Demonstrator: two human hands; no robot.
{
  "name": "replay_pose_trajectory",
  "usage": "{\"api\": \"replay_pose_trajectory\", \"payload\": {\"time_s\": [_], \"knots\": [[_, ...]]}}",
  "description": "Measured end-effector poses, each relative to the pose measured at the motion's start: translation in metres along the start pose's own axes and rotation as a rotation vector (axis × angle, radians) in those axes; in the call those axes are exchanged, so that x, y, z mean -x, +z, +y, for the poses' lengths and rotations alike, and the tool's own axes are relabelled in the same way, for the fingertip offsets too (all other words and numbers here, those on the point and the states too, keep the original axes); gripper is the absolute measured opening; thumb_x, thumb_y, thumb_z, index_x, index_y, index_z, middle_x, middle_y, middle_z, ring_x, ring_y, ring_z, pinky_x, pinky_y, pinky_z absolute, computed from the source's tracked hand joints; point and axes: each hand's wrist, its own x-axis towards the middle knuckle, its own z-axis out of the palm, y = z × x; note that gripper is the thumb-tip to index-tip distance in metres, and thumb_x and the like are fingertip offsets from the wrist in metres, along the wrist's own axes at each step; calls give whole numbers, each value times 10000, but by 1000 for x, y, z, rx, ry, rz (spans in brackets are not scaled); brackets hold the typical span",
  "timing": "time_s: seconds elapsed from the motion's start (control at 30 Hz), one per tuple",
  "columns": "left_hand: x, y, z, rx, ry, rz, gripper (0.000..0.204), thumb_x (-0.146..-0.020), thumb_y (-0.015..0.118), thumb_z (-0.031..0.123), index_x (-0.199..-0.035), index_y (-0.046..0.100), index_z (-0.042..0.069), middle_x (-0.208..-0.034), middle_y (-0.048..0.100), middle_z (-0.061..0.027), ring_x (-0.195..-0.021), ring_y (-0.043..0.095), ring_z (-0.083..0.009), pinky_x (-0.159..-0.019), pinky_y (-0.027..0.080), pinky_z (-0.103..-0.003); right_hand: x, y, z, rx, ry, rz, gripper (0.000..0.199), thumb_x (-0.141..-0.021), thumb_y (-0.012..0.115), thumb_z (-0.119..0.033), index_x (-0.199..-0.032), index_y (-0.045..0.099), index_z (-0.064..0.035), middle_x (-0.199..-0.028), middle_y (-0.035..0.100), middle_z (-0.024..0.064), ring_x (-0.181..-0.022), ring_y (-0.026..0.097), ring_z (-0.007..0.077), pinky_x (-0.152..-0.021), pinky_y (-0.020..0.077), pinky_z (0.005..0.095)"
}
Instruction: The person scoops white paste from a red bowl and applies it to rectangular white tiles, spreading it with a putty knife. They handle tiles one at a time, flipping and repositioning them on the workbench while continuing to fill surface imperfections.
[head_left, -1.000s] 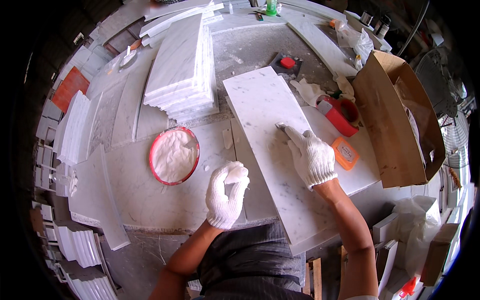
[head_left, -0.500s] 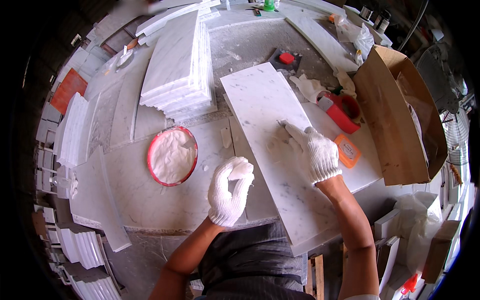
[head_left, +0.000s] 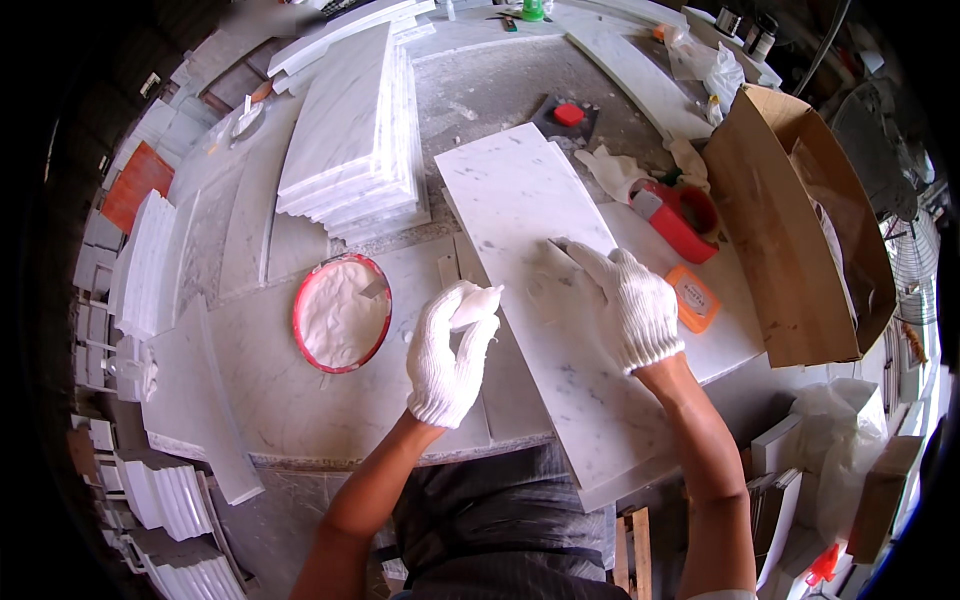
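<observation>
Left hand (head_left: 447, 352) has risen, fingers pinching white putty (head_left: 473, 307); right hand (head_left: 628, 302) flat on marble slab (head_left: 520, 215).

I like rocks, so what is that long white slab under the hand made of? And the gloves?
The slab looks like marble: white with faint grey veins and a smooth, matte face. The gloves on the left hand and right hand look like knitted white cotton; a ribbed weave shows. The left one pinches some white paste.
</observation>
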Motion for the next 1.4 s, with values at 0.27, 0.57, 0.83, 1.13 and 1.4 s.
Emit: {"api": "replay_pose_trajectory", "payload": {"time_s": [0.27, 0.57, 0.83, 1.13, 1.4], "knots": [[-34, 0, -9, -380, 197, -28, 396, -854, 732, 53, -1222, 592, 11, -1156, 652, -141, -1023, 643, -258, -888, 521, -369, 19, -15, -2, 68, -13, -199, 395, -908, 596, -193, -1302, 611, -213, -781, 609, 166, -639, 647, 336, -544, 519, 418], [-76, 9, -4, -758, 473, -118, 337, -812, 664, 112, -1148, 636, 129, -1110, 653, -77, -1076, 606, -314, -905, 504, -433, 76, -20, -25, -142, 158, 33, 338, -827, 672, -57, -1158, 711, -111, -737, 605, 137, -664, 623, 301, -619, 493, 391], [-81, 22, -16, -921, 557, -130, 337, -807, 624, 132, -1143, 624, 153, -1129, 635, -45, -1115, 595, -273, -904, 502, -431, 79, -16, -21, -231, 196, 74, 337, -829, 674, -61, -1161, 714, -101, -703, 594, 131, -634, 611, 284, -593, 482, 372], [-81, 26, -18, -1036, 576, -140, 354, -807, 649, 143, -1160, 640, 164, -1174, 622, -36, -1158, 576, -270, -912, 486, -443, 79, -16, -17, -243, 178, 83, 323, -825, 680, -66, -1146, 714, -79, -716, 608, 129, -641, 616, 287, -598, 489, 372], [-80, 27, -18, -1068, 580, -163, 354, -824, 626, 142, -1178, 633, 164, -1202, 607, -43, -1186, 556, -278, -920, 481, -455, 78, -20, -18, -251, 191, 63, 320, -825, 684, -66, -1144, 713, -76, -715, 605, 132, -648, 618, 291, -605, 492, 374]]}}
